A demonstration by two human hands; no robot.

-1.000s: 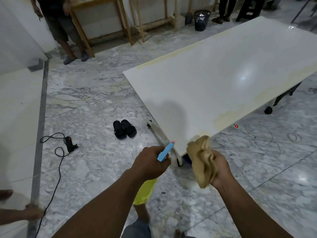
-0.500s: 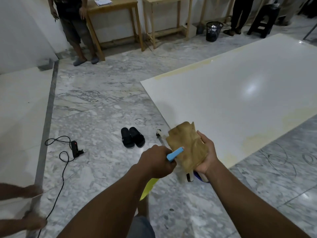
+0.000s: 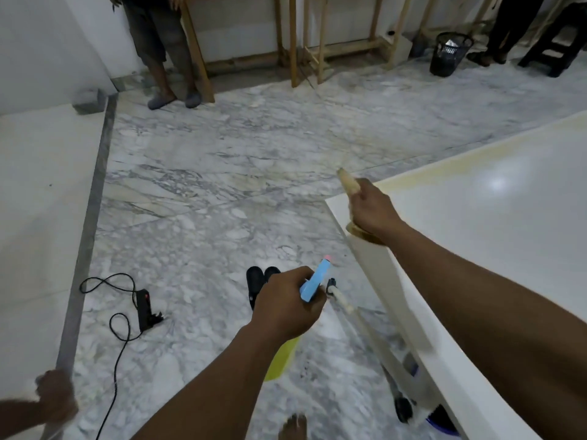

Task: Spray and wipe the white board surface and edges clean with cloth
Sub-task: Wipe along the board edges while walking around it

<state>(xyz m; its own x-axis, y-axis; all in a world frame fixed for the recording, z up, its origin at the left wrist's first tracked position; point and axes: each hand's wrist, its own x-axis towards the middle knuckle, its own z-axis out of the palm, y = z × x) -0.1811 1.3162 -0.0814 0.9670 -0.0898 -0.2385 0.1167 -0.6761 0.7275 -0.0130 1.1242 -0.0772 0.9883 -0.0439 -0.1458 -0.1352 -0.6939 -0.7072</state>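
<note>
Cloth now in right hand at board corner.

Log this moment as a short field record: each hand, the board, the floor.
left hand: grips spray bottle, nozzle pointing up and away
right hand: presses cloth on board corner
board: white, yellowish stain along far edge
floor: slippers, power strip with cord

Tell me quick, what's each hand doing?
Left hand: closed around the spray bottle.
Right hand: closed on the cloth, at the white board corner.
</note>
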